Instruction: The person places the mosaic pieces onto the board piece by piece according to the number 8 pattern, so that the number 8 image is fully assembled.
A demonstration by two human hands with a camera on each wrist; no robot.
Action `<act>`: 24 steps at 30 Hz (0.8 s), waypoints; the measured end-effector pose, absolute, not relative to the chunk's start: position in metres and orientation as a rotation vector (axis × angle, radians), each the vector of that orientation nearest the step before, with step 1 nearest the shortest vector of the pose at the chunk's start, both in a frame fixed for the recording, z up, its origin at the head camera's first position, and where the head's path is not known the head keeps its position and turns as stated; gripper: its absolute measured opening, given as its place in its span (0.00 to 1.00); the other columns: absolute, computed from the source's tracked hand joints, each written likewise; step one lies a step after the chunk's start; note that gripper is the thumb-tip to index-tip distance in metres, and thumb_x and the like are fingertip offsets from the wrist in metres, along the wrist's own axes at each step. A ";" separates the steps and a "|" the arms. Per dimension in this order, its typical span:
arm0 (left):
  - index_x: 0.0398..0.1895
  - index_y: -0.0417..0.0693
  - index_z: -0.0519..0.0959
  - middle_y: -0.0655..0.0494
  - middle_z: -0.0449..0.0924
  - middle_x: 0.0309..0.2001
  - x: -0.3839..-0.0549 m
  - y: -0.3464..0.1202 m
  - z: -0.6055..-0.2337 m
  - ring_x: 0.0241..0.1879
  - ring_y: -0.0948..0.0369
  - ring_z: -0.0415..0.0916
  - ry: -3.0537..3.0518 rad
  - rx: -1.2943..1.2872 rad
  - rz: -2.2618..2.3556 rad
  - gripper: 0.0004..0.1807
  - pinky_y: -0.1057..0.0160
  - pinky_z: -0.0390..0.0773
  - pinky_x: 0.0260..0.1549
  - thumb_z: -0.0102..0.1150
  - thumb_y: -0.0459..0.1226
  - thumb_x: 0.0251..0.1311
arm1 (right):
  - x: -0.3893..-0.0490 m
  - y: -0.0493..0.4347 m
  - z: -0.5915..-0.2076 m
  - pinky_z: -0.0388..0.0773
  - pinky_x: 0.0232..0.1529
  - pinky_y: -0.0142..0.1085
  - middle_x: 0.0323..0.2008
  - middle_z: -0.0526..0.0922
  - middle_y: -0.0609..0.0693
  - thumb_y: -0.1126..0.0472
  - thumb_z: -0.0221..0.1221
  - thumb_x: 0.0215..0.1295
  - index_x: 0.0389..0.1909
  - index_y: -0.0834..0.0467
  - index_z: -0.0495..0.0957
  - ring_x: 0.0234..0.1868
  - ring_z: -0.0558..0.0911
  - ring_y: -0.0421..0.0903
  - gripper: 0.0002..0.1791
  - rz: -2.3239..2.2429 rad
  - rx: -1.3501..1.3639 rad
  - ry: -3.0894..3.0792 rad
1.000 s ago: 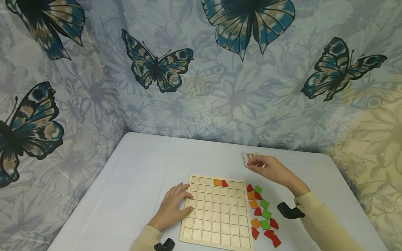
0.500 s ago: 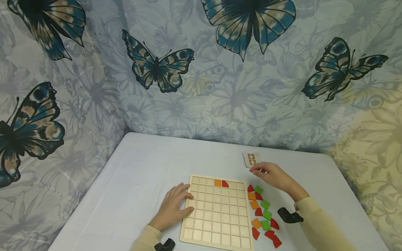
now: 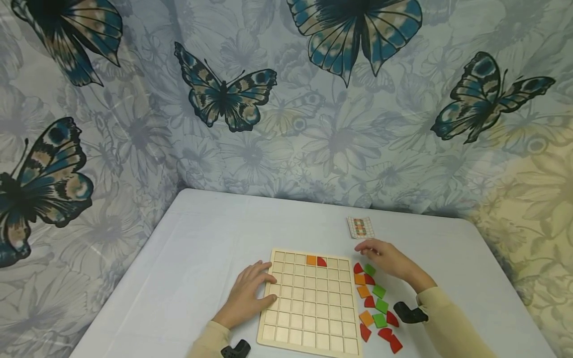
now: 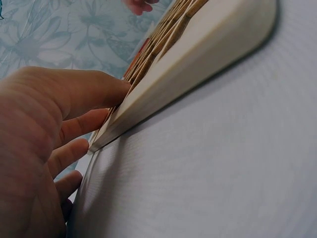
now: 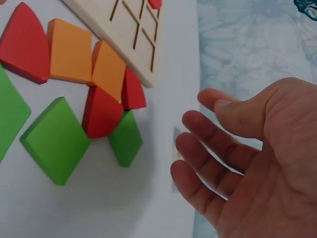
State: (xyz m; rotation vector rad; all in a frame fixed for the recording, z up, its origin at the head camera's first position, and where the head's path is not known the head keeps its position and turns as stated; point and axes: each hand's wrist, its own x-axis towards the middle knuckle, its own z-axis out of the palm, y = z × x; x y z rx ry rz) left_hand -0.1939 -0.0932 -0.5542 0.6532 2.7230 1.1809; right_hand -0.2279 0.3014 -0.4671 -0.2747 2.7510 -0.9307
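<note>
A wooden grid board [image 3: 309,298] lies flat on the white table, with an orange square tile [image 3: 311,260] and a red quarter-circle tile [image 3: 322,261] side by side in its top row. My left hand [image 3: 246,296] rests along the board's left edge, thumb and fingertips on the rim. Above the table past the board's top right corner hovers my right hand [image 3: 387,258], its fingers loosely bent and nothing between them. Just beyond it lies a small patterned card [image 3: 360,227]. In the right wrist view, green tiles [image 5: 56,141] and red tiles [image 5: 102,113] lie near that hand.
Loose orange tiles [image 3: 366,318], green ones and red ones are scattered in a column along the board's right side. A patterned butterfly cloth [image 3: 286,149] hangs behind the table [image 3: 215,223]. Each wrist wears a black device [image 3: 411,313].
My right hand has drawn back from the card toward the loose tiles, uncovering the card. The left hand stays on the board's edge.
</note>
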 end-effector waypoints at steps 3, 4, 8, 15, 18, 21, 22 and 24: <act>0.48 0.65 0.79 0.58 0.64 0.75 -0.194 -0.093 -0.554 0.80 0.49 0.51 2.729 0.664 1.191 0.15 0.37 0.47 0.78 0.69 0.46 0.58 | -0.226 0.302 -0.474 0.81 0.56 0.54 0.52 0.83 0.57 0.67 0.53 0.74 0.52 0.60 0.82 0.50 0.79 0.53 0.13 -0.902 -0.266 2.756; 0.48 0.65 0.79 0.58 0.64 0.75 -0.194 -0.093 -0.555 0.80 0.49 0.52 2.730 0.668 1.193 0.15 0.36 0.47 0.78 0.69 0.46 0.58 | -0.226 0.302 -0.476 0.81 0.56 0.54 0.52 0.83 0.57 0.68 0.53 0.73 0.52 0.59 0.82 0.50 0.79 0.52 0.13 -0.895 -0.253 2.754; 0.48 0.65 0.79 0.57 0.64 0.75 -0.195 -0.093 -0.555 0.80 0.48 0.52 2.727 0.667 1.195 0.14 0.36 0.47 0.77 0.69 0.46 0.59 | -0.224 0.301 -0.482 0.82 0.50 0.49 0.48 0.82 0.55 0.69 0.53 0.73 0.52 0.58 0.83 0.46 0.77 0.50 0.14 -0.882 -0.233 2.733; 0.48 0.64 0.79 0.58 0.64 0.75 -0.196 -0.092 -0.555 0.80 0.48 0.51 2.729 0.654 1.176 0.14 0.35 0.46 0.78 0.68 0.47 0.59 | -0.222 0.298 -0.484 0.81 0.51 0.50 0.46 0.79 0.54 0.69 0.54 0.72 0.50 0.54 0.85 0.45 0.76 0.49 0.14 -0.873 -0.251 2.683; 0.48 0.65 0.79 0.58 0.64 0.75 -0.196 -0.093 -0.555 0.80 0.48 0.51 2.729 0.650 1.171 0.14 0.35 0.46 0.78 0.68 0.47 0.59 | -0.221 0.297 -0.485 0.81 0.49 0.47 0.46 0.78 0.53 0.68 0.56 0.71 0.49 0.53 0.84 0.44 0.75 0.48 0.13 -0.860 -0.252 2.683; 0.48 0.64 0.79 0.58 0.64 0.75 -0.196 -0.093 -0.556 0.80 0.48 0.51 2.726 0.650 1.172 0.14 0.35 0.46 0.78 0.68 0.47 0.59 | -0.221 0.297 -0.487 0.81 0.47 0.45 0.46 0.77 0.53 0.67 0.60 0.68 0.48 0.54 0.84 0.43 0.74 0.48 0.11 -0.829 -0.244 2.702; 0.48 0.64 0.79 0.58 0.64 0.75 -0.196 -0.093 -0.556 0.80 0.48 0.51 2.725 0.651 1.173 0.14 0.36 0.46 0.78 0.68 0.47 0.59 | -0.221 0.297 -0.488 0.81 0.46 0.45 0.46 0.77 0.52 0.66 0.61 0.67 0.48 0.54 0.84 0.43 0.74 0.48 0.11 -0.813 -0.242 2.711; 0.48 0.64 0.79 0.58 0.64 0.76 -0.196 -0.093 -0.556 0.80 0.48 0.51 2.726 0.656 1.175 0.14 0.36 0.46 0.78 0.68 0.46 0.59 | -0.220 0.296 -0.490 0.82 0.48 0.47 0.45 0.76 0.52 0.65 0.63 0.66 0.48 0.54 0.84 0.43 0.74 0.48 0.11 -0.778 -0.240 2.738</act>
